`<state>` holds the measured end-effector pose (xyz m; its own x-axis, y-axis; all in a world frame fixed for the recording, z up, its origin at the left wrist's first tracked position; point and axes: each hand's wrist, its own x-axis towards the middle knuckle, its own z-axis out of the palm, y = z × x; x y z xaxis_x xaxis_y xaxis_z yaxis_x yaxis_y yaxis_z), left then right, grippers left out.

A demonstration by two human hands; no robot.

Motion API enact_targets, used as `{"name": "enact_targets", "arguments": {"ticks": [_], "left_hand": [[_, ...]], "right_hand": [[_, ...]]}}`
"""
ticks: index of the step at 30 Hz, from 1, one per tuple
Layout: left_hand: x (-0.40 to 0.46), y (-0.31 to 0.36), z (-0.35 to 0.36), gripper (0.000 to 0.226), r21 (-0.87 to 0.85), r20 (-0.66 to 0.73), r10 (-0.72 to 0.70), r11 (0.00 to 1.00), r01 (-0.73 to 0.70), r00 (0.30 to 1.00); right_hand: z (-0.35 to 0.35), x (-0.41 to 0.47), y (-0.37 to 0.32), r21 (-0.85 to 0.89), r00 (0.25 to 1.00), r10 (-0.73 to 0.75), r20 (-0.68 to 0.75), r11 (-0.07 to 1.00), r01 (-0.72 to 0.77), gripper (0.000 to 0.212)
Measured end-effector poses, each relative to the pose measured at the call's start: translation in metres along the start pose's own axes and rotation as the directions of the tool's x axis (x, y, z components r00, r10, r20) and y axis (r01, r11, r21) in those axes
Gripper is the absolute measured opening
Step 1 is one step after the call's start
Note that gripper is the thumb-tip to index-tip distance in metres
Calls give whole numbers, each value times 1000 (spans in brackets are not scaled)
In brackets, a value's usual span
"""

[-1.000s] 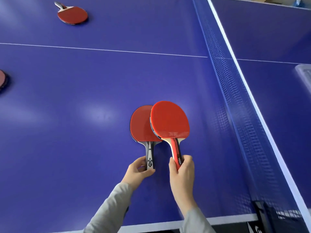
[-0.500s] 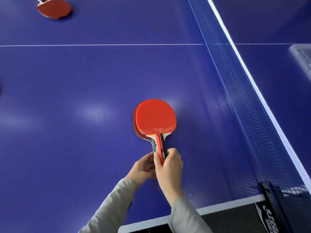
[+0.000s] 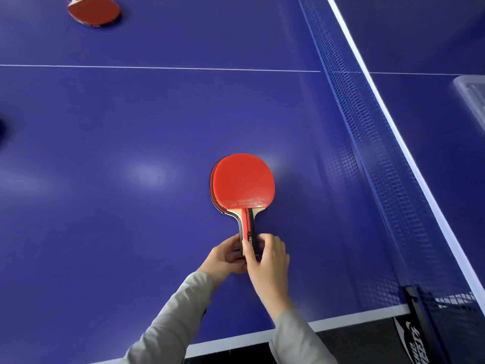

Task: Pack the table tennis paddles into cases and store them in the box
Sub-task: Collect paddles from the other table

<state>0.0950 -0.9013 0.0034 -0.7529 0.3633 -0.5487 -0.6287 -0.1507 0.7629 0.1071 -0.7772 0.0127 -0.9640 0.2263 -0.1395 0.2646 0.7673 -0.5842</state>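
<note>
Two red paddles lie stacked on the blue table tennis table (image 3: 131,179). The top paddle (image 3: 244,182) has a red and black handle and almost fully covers the lower paddle (image 3: 213,198), of which only a dark left edge shows. My left hand (image 3: 227,256) grips the two handles from the left. My right hand (image 3: 266,256) pinches the same handle end from the right and above. A third red paddle (image 3: 93,11) lies at the far left of the table. No paddle case is in view.
The net (image 3: 380,153) with its white top band runs diagonally on the right, ending at a black clamp (image 3: 417,308). Beyond it, a clear plastic box (image 3: 472,93) shows at the right edge. The table's white front edge (image 3: 236,340) is close below my hands.
The right-hand paddle slid left onto the other one, from overlapping to squarely stacked. Both hands have closed in together on the joined handles.
</note>
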Motion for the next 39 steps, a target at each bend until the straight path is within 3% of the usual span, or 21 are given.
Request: {"name": "enact_targets", "arguments": {"ticks": [4,8,11,15,18,21,29,39], "left_hand": [[1,1,7,73,42,-41,-27,999,28,999],[6,7,28,81,104,-267,-122,982,155,956],[21,13,50,70,92,-453,-187,963,254,872],[37,21,79,52,145,-689,-180,915,377,702],[41,19,89,30,193,-793,-108,889,415,599],[44,15,92,27,223,-837,-48,880,420,544],[43,6,77,22,239,-852,10,897,371,524],[-6,-9,66,9,309,-832,64,879,363,551]], "right_hand": [[-15,5,18,48,999,40,-19,998,-39,28],[-35,15,38,-12,999,37,-11,999,-37,33],[-47,21,54,-78,1000,6,-1,997,-6,39],[-58,25,75,-149,998,-16,54,989,24,46],[-63,26,90,-233,992,-52,116,969,78,52],[-70,29,104,-321,982,-82,173,938,134,57],[-93,34,133,-467,934,-147,325,834,293,63],[-108,6,150,-500,931,-90,353,823,269,64]]}}
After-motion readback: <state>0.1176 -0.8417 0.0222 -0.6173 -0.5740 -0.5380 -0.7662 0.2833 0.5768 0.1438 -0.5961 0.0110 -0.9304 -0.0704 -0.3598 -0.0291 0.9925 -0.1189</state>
